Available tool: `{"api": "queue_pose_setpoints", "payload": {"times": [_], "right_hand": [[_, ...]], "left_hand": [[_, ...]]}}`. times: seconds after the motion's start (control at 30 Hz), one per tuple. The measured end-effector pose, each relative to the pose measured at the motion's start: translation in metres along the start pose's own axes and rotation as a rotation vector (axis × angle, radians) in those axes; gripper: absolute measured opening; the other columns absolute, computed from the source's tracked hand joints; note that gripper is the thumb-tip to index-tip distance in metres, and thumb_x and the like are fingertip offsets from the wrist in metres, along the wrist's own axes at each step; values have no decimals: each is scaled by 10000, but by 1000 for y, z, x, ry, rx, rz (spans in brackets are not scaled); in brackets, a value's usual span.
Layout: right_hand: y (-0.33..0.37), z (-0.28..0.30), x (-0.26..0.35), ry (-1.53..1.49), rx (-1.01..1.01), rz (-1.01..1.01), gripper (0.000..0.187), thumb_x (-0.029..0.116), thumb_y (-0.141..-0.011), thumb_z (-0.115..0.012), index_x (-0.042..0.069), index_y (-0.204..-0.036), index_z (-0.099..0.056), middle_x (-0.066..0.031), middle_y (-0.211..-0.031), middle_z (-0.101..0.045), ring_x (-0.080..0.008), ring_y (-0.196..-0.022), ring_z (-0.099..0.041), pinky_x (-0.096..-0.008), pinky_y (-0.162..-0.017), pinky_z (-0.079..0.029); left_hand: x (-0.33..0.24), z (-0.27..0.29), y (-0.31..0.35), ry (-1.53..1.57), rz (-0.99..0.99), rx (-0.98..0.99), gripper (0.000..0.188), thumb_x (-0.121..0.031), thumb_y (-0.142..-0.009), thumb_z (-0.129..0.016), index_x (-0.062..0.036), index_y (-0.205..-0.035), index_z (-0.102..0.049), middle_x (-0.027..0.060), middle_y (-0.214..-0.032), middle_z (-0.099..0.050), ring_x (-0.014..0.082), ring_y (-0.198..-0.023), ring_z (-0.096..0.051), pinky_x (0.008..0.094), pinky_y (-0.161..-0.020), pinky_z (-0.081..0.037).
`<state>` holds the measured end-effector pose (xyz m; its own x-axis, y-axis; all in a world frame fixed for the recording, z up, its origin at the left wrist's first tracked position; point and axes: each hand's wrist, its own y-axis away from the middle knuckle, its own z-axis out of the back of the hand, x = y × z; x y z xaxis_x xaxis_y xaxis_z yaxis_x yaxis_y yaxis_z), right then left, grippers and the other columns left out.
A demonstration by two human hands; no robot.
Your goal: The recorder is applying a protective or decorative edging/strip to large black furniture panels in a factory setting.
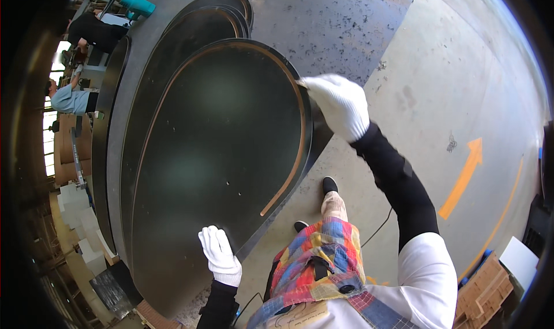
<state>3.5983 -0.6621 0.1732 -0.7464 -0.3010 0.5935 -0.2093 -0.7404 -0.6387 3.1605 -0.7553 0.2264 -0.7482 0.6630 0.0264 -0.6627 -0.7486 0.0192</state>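
A large dark panel with rounded ends (213, 127) lies before me. A narrow brown line (301, 138) runs just inside its rim and stops short near my side; whether it is a strip or a groove I cannot tell. My left hand (220, 257), in a white knit glove, rests on the near part of the panel with its fingers stretched out. My right hand (337, 105), gloved the same way, is closed at the panel's far right edge. A small tip shows at its fingers, too small to name.
More dark rounded panels (231, 1) lie partly under this one, on a grey surface (323, 17) strewn with dark scraps. Two people (72, 100) (95, 32) stand at the far left. A teal tool (138, 6) lies at the back. An orange arrow (461, 179) marks the floor; brown boards (483, 288) sit lower right.
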Motion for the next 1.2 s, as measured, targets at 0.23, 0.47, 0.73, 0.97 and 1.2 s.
{"api": "queue_pose_setpoints", "payload": {"times": [0.23, 0.47, 0.73, 0.97, 1.2], "right_hand": [[91, 8, 89, 13, 59, -40, 390, 4, -754, -652, 103, -1130, -679, -71, -858, -706, -243, -758, -680, -336, -658, -551], [51, 2, 48, 190, -146, -22, 339, 42, -759, -641, 113, -1089, -677, -87, -848, -680, -263, -753, -668, -346, -655, -539], [141, -33, 175, 151, 48, -7, 436, 28, -745, -646, 134, -1168, -645, -74, -859, -690, -239, -729, -667, -345, -595, -537], [85, -13, 109, 402, -290, -95, 236, 67, -786, -615, 128, -1009, -660, -80, -706, -577, -288, -651, -611, -388, -578, -500], [151, -68, 249, 289, 5, -87, 275, 68, -803, -630, 51, -1077, -615, -81, -673, -596, -265, -582, -611, -380, -500, -500]], "left_hand": [[6, 1, 4, -51, -14, -24, 839, 103, -626, -497, 81, -1445, -315, 287, -1479, -329, 482, -1400, -272, 574, -1169, -211], [2, -3, -6, -51, -73, -61, 820, 120, -627, -479, 86, -1434, -336, 265, -1473, -350, 459, -1399, -292, 546, -1178, -216], [8, -3, -6, -66, -112, -140, 735, 105, -718, -426, 81, -1446, -329, 264, -1473, -355, 435, -1394, -313, 528, -1177, -228], [7, -15, -10, -77, -131, -232, 616, 72, -798, -425, 75, -1413, -392, 237, -1439, -417, 409, -1371, -366, 513, -1170, -254], [10, -16, -7, -51, -155, -289, 621, 25, -790, -464, 80, -1404, -391, 250, -1424, -407, 439, -1352, -365, 550, -1145, -267]]}}
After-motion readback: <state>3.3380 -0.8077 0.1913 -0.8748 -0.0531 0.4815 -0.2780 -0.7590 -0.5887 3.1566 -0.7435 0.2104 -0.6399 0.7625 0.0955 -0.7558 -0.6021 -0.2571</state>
